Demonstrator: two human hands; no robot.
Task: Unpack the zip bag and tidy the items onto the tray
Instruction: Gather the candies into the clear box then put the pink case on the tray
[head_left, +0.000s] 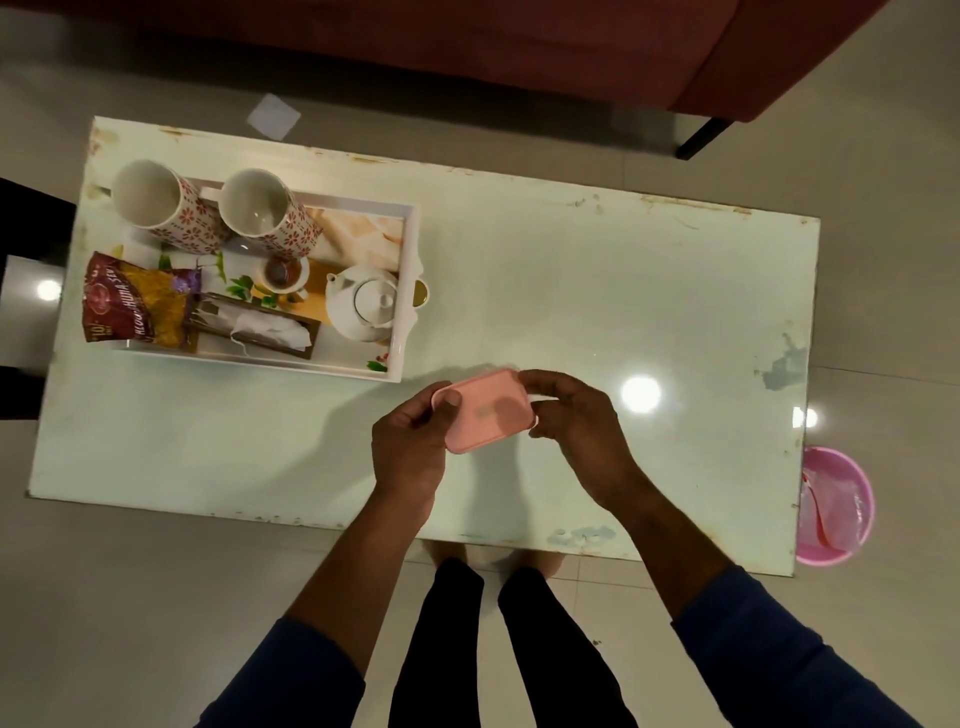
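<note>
Both hands hold a pink box (484, 409) just above the counter (597, 291), near its front edge and right of the tray (408, 291). The left hand (410, 441) grips the box's left end, thumb curled over the lid. The right hand (571, 415) pinches the right end, fingers curled round its far corner. The tray sits at the far left of the counter and carries two flowered mugs (156, 200), a white teapot (363, 304), a snack packet (135, 306), a small cup (283, 273) and a box of tea bags (260, 327). A pink bin (834, 506) stands on the floor at the right, with a clear bag inside it.
</note>
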